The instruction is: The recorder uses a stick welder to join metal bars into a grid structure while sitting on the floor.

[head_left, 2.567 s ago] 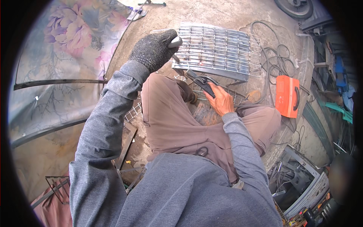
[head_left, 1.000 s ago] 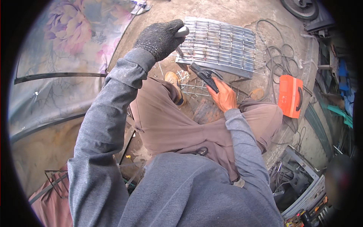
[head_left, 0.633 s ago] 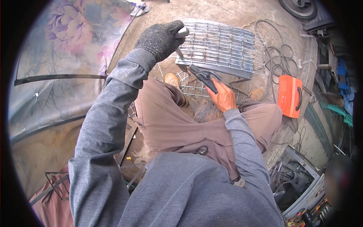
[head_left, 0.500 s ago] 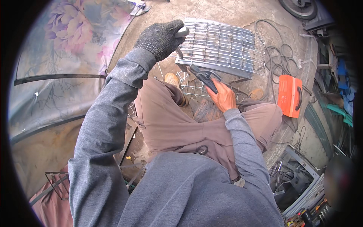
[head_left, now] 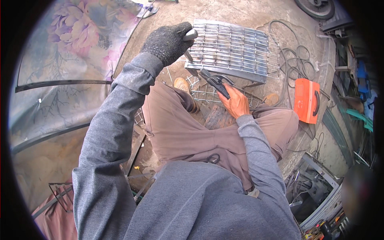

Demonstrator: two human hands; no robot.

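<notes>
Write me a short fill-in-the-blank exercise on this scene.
1. The dark knitted glove is worn on the person's ____ hand.
2. The right hand holds a clamp-like tool coloured mostly ____.
3. The box to the right of the wire grid is coloured ____.

Missing words: left; black; orange.

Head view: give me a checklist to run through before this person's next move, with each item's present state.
1. Left hand gloved: ok, dark knit glove.
2. Right hand gloved: not ok, bare.
3. Black clamp-like tool gripped in the right hand: ok.
4. Pale-handled tool gripped in the left hand: ok.
5. Wire grid fixed to the metal frame beneath: cannot tell.
6. Cable neatly coiled: not ok, loose loops on the floor.
</notes>
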